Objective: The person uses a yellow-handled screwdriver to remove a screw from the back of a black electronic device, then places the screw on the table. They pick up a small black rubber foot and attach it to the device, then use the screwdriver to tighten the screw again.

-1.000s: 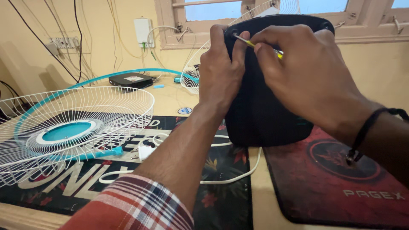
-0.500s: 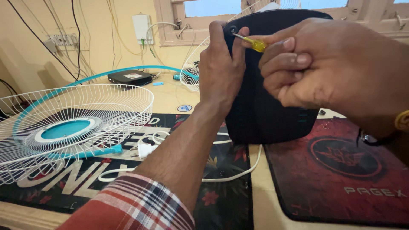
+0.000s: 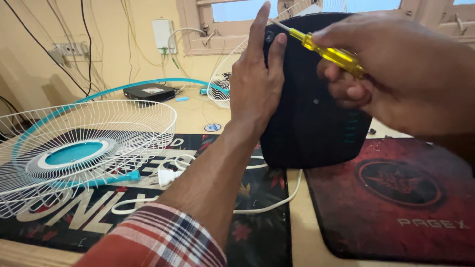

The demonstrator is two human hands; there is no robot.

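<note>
My left hand (image 3: 256, 84) grips the left side of a black fan motor housing (image 3: 316, 109), holding it upright above the table. My right hand (image 3: 410, 74) holds a screwdriver with a yellow handle (image 3: 329, 52). Its metal tip points at a spot near the housing's upper left corner, just by my left fingers. A white cord (image 3: 267, 205) runs from under the housing to a white plug (image 3: 167, 176) on the mat.
A white wire fan guard with a teal centre (image 3: 79, 148) lies at the left on a dark patterned mat (image 3: 257, 237). A red and black mat (image 3: 396, 198) lies at the right. A second guard (image 3: 222, 79), a black box (image 3: 148, 91) and wall sockets (image 3: 69, 48) are behind.
My right hand has drawn back toward me and the screwdriver now angles up-left to the housing. My left fingers have straightened upward along the housing's edge.
</note>
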